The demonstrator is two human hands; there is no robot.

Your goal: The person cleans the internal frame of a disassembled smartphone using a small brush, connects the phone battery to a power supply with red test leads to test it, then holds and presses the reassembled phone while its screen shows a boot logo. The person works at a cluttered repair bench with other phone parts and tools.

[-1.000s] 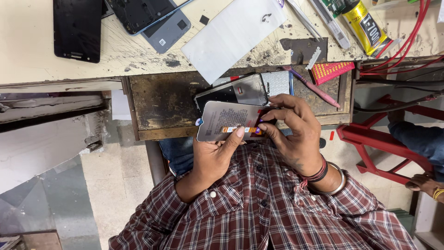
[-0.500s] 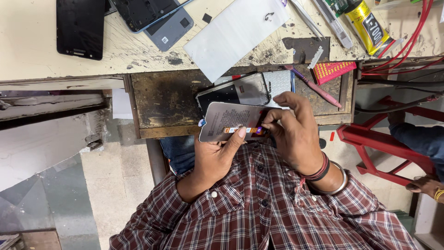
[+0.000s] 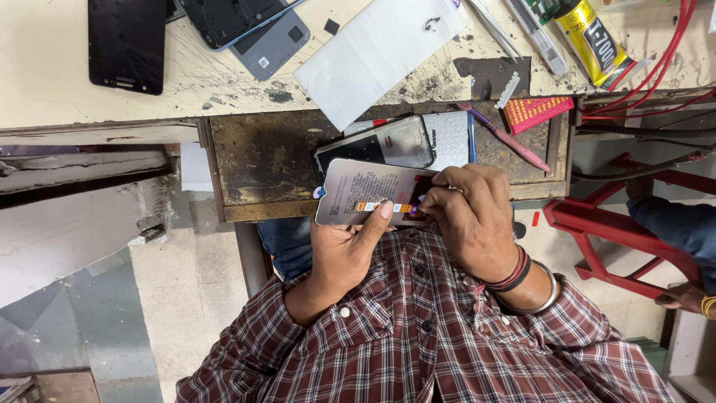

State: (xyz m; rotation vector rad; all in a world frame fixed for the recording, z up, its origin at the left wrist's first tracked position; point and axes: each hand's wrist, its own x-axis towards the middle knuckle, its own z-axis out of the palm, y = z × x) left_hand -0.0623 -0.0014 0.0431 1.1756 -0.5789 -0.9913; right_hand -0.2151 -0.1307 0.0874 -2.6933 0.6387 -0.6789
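Two hands are working on a silvery phone display panel (image 3: 365, 191) held over an open wooden drawer (image 3: 261, 160).

The left hand (image 3: 347, 250) is gripping the panel from beneath, its thumb pressing on the orange flex strip (image 3: 384, 207). The right hand (image 3: 466, 220) is closing its fingers tightly on the panel's right end, pinching there; whether it is holding a tool is unclear. Another phone frame (image 3: 384, 142) is lying in the drawer just behind.
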